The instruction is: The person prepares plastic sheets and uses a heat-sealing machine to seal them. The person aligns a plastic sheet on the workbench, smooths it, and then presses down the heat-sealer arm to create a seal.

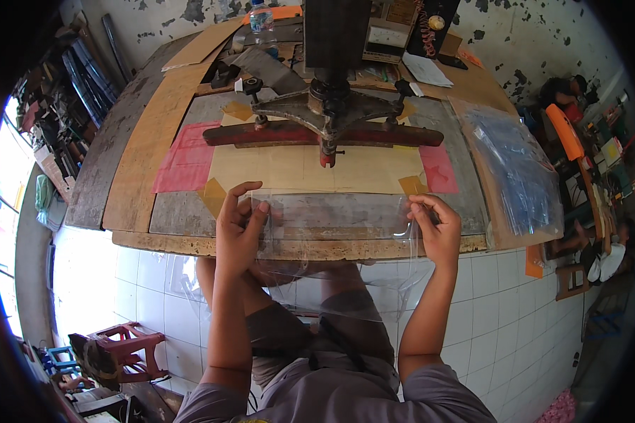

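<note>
clear plastic sheet (339, 215) hangs between two hands, its upper part over the near edge of the table (166, 242), its lower part drooping below that edge. far left, a red stool (137, 342) stands on the tiled floor (148, 282). next, a pink piece (180, 166) lies flat at the left end of a tan panel (282, 167). the left hand (238, 222) pinches the sheet's upper left corner between thumb and fingers. mid-table, a dark red press bar (282, 135) spans the panel; i cannot tell whether they touch. the right hand (437, 224) pinches the upper right corner. farther right, clear plastic sheets (515, 173) lie piled on the table.
</note>
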Motion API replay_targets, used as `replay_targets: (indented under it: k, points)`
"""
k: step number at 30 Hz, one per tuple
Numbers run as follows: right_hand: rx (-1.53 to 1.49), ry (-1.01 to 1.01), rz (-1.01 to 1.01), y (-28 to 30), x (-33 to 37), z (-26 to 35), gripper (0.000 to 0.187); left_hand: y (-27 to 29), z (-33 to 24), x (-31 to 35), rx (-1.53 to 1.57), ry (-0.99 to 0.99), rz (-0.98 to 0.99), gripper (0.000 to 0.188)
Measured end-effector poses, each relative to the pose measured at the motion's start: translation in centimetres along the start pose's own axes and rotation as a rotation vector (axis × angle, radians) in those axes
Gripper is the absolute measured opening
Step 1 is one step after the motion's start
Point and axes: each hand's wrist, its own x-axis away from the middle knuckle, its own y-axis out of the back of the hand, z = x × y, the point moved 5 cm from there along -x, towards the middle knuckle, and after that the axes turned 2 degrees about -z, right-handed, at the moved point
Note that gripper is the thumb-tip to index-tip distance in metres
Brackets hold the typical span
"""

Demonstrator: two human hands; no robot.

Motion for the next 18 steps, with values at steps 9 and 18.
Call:
replay_targets:
  k: [9, 18]
  points:
    - [0.040, -0.009, 0.003, -0.06, -0.01, 0.54, 0.019, 0.03, 0.24, -0.02, 0.013, 0.002, 0.008, 0.035]
    - [-0.023, -0.004, -0.020, 0.16, 0.17, -0.28, 0.020, 0.03, -0.18, 0.08, -0.026, 0.007, 0.027, 0.038]
